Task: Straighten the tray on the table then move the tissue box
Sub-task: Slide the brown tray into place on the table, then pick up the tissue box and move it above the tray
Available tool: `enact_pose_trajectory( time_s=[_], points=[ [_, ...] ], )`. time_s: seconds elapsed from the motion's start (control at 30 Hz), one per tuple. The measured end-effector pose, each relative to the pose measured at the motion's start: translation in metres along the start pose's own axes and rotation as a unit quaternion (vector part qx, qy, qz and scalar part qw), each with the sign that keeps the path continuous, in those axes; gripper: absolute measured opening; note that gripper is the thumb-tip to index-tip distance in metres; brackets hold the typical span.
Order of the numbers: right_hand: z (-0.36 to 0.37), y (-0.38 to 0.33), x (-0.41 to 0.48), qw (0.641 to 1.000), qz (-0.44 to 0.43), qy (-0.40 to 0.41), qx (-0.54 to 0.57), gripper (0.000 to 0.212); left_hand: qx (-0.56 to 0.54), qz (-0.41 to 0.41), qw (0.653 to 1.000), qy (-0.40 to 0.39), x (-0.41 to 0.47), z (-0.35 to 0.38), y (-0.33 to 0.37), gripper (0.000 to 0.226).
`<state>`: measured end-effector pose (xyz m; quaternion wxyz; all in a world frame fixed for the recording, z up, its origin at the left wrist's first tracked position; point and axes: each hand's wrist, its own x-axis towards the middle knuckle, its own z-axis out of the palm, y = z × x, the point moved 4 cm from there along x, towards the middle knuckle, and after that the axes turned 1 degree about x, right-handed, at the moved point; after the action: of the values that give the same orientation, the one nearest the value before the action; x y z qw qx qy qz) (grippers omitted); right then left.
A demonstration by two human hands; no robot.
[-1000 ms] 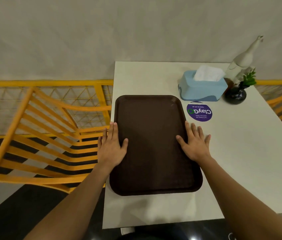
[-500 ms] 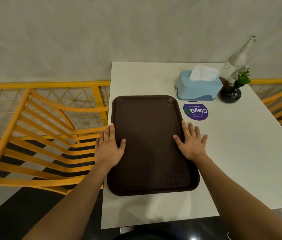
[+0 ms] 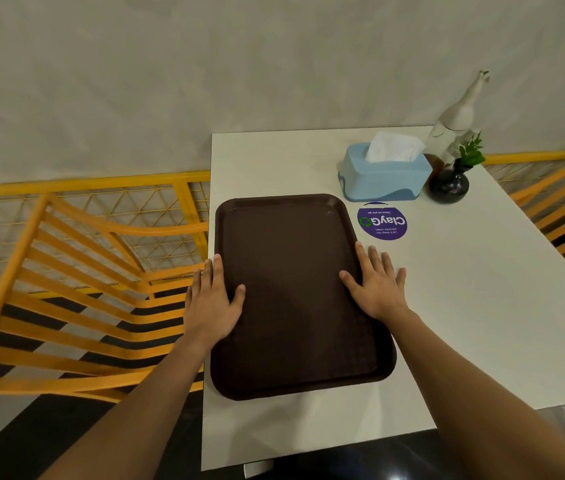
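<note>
So the white surface (image 3: pixel 464 306) carries a big dark brown tray (image 3: pixel 294 292) that sits along its left edge, long sides running pretty much parallel to that edge. The person's left hand (image 3: pixel 213 304) lies flat and spread on the tray's left rim, fingers hanging past the surface's left edge, thumb inside the tray. The right hand (image 3: pixel 376 287) is flat and spread too, on the right rim, with the outer fingers on the surface. Neither grips anything. The light blue tissue box (image 3: pixel 383 176) stands near the far right corner, just beyond the tray's far right corner, next to a dark vase (image 3: pixel 449 185) and a round purple sticker (image 3: pixel 382 223).
</note>
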<state>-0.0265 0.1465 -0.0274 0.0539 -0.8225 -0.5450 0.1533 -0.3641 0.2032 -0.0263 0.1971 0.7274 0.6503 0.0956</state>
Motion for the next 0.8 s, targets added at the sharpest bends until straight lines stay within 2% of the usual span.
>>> enact_pose_trajectory(
  time_s=[0.17, 0.3, 0.5, 0.63, 0.8],
  points=[
    [-0.005, 0.0, 0.0, 1.0, -0.005, -0.002, 0.03, 0.08, -0.043, 0.0, 0.999, -0.017, 0.002, -0.005, -0.003, 0.088],
    [-0.022, 0.006, 0.002, 0.994, 0.0, 0.023, 0.105, 0.081, -0.059, 0.025, 0.998, 0.028, 0.004, -0.021, 0.019, 0.083],
    [-0.073, 0.049, 0.024, 0.963, 0.022, 0.145, 0.227, 0.073, -0.083, 0.105, 0.989, 0.061, 0.035, -0.036, 0.115, 0.083],
    [-0.112, 0.086, 0.059, 0.952, 0.036, 0.159, 0.258, 0.075, -0.144, 0.115, 0.98, 0.068, 0.068, -0.028, 0.189, 0.085],
    [-0.151, 0.111, 0.114, 0.944, -0.002, 0.168, 0.283, 0.074, -0.213, 0.085, 0.972, 0.058, 0.112, -0.001, 0.273, 0.091]
  ],
)
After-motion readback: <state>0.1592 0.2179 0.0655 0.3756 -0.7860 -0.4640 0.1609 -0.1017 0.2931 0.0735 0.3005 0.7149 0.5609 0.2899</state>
